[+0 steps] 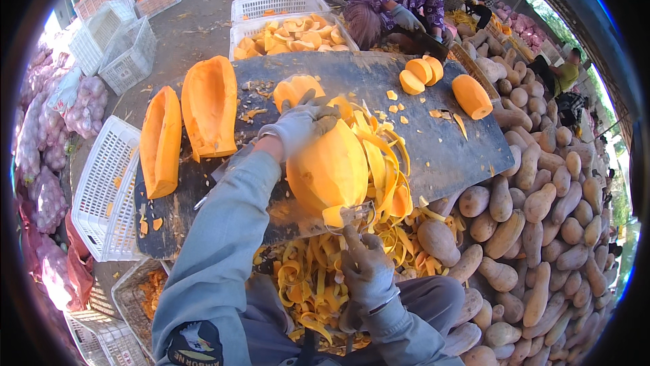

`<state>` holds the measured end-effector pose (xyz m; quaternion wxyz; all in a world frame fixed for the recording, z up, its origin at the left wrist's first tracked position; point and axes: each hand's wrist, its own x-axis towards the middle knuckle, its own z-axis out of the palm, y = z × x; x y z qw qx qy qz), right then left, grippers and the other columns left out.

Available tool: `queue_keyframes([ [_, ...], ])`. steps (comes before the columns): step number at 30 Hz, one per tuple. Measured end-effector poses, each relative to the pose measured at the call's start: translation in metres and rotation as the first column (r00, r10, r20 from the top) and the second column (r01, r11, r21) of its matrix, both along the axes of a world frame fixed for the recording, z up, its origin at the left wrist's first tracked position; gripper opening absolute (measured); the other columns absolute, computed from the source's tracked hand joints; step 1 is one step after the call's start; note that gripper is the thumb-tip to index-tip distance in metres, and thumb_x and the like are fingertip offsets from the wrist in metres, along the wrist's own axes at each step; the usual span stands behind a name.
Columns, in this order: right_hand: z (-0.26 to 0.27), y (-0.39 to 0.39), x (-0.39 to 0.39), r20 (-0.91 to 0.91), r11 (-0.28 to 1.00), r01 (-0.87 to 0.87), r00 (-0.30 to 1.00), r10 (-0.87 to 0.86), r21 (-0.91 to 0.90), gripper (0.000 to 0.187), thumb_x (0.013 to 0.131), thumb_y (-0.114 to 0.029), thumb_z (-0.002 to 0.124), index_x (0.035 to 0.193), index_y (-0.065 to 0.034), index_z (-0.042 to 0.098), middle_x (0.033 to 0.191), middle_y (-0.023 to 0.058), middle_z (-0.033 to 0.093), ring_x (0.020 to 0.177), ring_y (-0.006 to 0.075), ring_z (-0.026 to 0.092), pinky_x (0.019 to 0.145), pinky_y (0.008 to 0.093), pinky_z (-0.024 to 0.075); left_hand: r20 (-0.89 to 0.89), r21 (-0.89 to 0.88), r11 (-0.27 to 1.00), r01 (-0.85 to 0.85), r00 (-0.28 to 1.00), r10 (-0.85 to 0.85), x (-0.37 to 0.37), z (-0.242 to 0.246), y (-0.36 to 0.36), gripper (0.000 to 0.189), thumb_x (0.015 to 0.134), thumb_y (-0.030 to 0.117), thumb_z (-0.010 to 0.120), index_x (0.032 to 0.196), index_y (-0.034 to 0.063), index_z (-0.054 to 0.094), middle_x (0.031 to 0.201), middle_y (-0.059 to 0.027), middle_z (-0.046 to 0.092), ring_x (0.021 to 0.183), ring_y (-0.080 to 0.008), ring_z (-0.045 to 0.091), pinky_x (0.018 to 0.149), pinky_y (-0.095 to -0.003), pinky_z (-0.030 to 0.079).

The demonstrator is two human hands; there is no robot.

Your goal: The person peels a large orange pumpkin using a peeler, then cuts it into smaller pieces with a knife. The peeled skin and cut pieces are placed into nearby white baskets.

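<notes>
My left hand, in a pale work glove with dirty fingertips, grips the upper part of a peeled orange squash on a dark board. My right hand, also gloved, holds a metal peeler at the squash's near end, with a curl of peel at its blade. Long peel strips hang along the squash's right side. Beyond my left fingers is another orange squash piece, partly hidden. A knife lies partly under my left forearm.
Two hollowed squash halves lie at the board's left. Cut chunks and a peeled squash piece lie at its right. Peelings heap below; unpeeled squashes pile rightward. Across the board, a person holds a large blade.
</notes>
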<state>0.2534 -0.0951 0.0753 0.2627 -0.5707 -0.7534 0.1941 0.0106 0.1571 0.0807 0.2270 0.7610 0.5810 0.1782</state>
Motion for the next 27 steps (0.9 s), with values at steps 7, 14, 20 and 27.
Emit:
queue_keyframes([
  [7, 0.013, 0.001, 0.011, -0.043, 0.993, -0.073, 0.996, 0.077, 0.088, 0.065, 0.083, -0.009, 0.077, 0.145, -0.0204, 0.063, 0.113, 0.0195, 0.068, 0.086, 0.0366, 0.072, 0.070, 0.0447, 0.0585, -0.163, -0.132, 0.991, -0.028, 0.987, 0.007, 0.025, 0.024, 0.018, 0.045, 0.106, 0.051, 0.051, 0.144, 0.0318, 0.066, 0.171, -0.0033, 0.037, 0.164, -0.0296, 0.015, 0.126, -0.0696, 0.003],
  [14, 0.016, 0.044, 0.004, 0.140, 0.993, -0.102, 0.986, 0.093, 0.055, 0.060, 0.088, -0.016, 0.073, 0.146, -0.0192, 0.061, 0.117, 0.0208, 0.069, 0.096, 0.0388, 0.071, 0.077, 0.0462, 0.0587, -0.175, -0.196, 0.980, -0.047, 0.984, 0.012, 0.032, 0.032, 0.016, 0.043, 0.106, 0.049, 0.051, 0.143, 0.0328, 0.066, 0.171, -0.0019, 0.037, 0.164, -0.0293, 0.016, 0.126, -0.0694, 0.003],
  [20, -0.069, -0.029, 0.056, -0.170, 0.994, 0.037, 0.984, -0.054, -0.098, 0.064, 0.083, -0.006, 0.078, 0.144, -0.0165, 0.065, 0.110, 0.0241, 0.068, 0.093, 0.0384, 0.072, 0.078, 0.0420, 0.0590, -0.168, -0.102, 0.994, -0.047, 0.985, 0.029, 0.034, 0.024, 0.021, 0.040, 0.106, 0.048, 0.055, 0.140, 0.0335, 0.069, 0.170, -0.0023, 0.039, 0.164, -0.0292, 0.016, 0.126, -0.0688, 0.002],
  [27, -0.009, 0.041, 0.006, -0.250, 0.994, 0.004, 0.968, 0.023, 0.106, 0.057, 0.089, -0.011, 0.077, 0.144, -0.0147, 0.064, 0.113, 0.0211, 0.068, 0.094, 0.0396, 0.071, 0.078, 0.0451, 0.0578, -0.083, -0.091, 0.996, -0.013, 0.997, 0.006, 0.025, 0.008, 0.024, 0.037, 0.105, 0.046, 0.058, 0.138, 0.0326, 0.071, 0.167, -0.0026, 0.044, 0.163, -0.0321, 0.017, 0.126, -0.0675, 0.002],
])
